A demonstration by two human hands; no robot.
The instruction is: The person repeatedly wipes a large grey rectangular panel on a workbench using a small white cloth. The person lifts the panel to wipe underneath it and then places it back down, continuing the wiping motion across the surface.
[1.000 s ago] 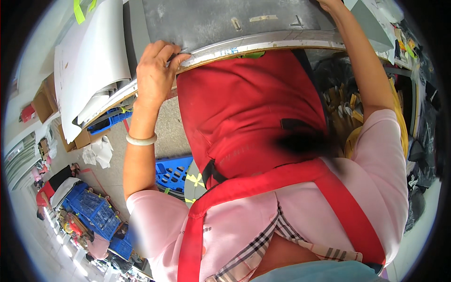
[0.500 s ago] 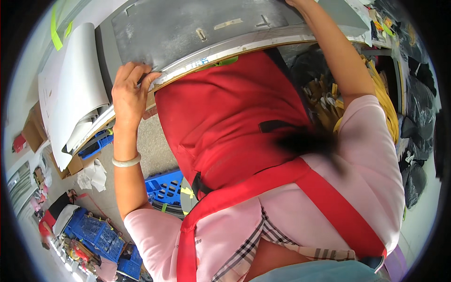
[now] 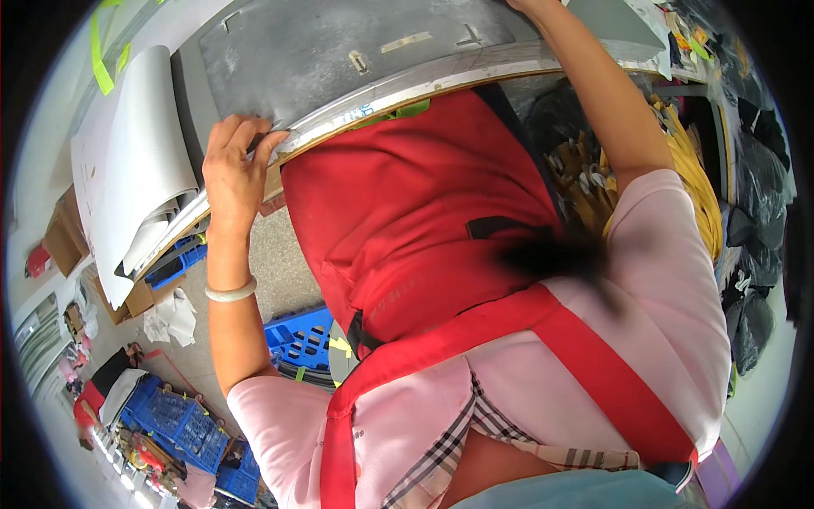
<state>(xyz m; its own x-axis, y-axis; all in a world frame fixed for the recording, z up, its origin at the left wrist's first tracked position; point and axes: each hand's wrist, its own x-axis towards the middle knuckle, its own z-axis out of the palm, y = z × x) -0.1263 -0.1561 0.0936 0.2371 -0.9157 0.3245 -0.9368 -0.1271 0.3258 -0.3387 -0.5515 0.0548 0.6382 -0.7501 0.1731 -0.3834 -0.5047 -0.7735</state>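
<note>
My left hand (image 3: pixel 231 170) rests on the metal rim of the work table (image 3: pixel 441 78), just left of my red apron (image 3: pixel 407 212). Its thumb and fingers are pinched on a thin dark object at the edge of a large grey sheet (image 3: pixel 339 42) that lies flat on the table. A pale bangle (image 3: pixel 231 293) is on that wrist. My right arm (image 3: pixel 610 110) reaches up over the table's far side. Only the base of my right hand (image 3: pixel 524 5) shows at the top edge, with its fingers hidden.
Curled white paper sheets (image 3: pixel 140 178) hang over the table's left end. Blue plastic crates (image 3: pixel 301 335) and cardboard boxes (image 3: pixel 59 242) stand on the floor at the left. Yellow and dark bundles (image 3: pixel 704 195) are stacked at the right.
My left hand went from wrapping over the table's rim to pinching at the grey sheet's edge. My head has tilted, so the table sits higher and further right in view.
</note>
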